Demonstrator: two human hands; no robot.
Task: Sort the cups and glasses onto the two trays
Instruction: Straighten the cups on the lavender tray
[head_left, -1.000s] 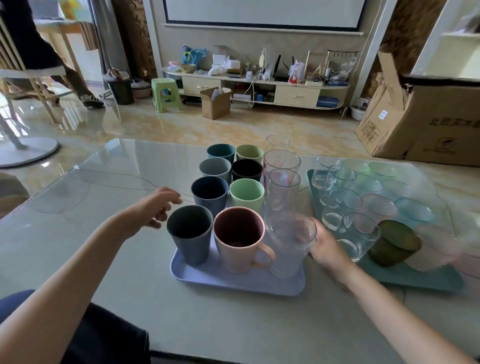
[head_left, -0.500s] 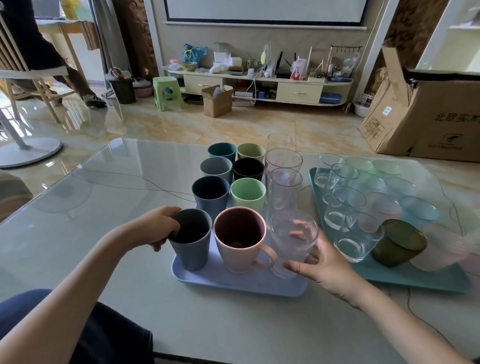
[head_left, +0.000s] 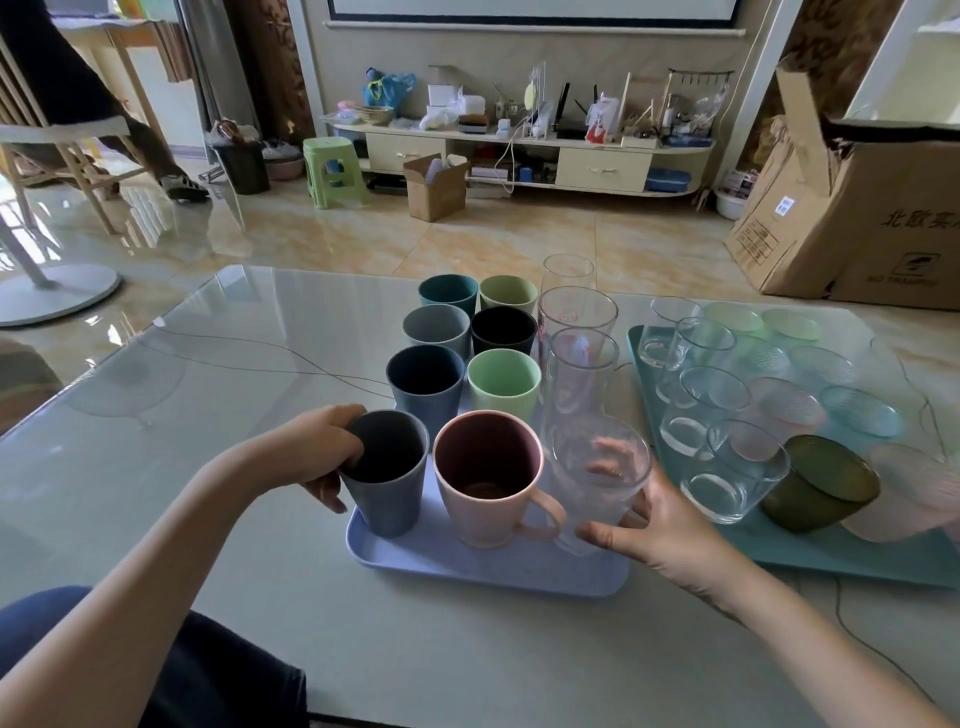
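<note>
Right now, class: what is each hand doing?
Left hand: grips the grey cup at its rim.
Right hand: holds the clear glass.

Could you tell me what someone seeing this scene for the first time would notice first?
Two crowded trays on the glass-topped table: a lilac tray in the middle with coloured cups and tall clear glasses, and a teal tray to its right with short glasses. At the lilac tray's near edge, the left hand grips a grey cup and the right hand holds a clear glass, flanking a pink mug.
</note>
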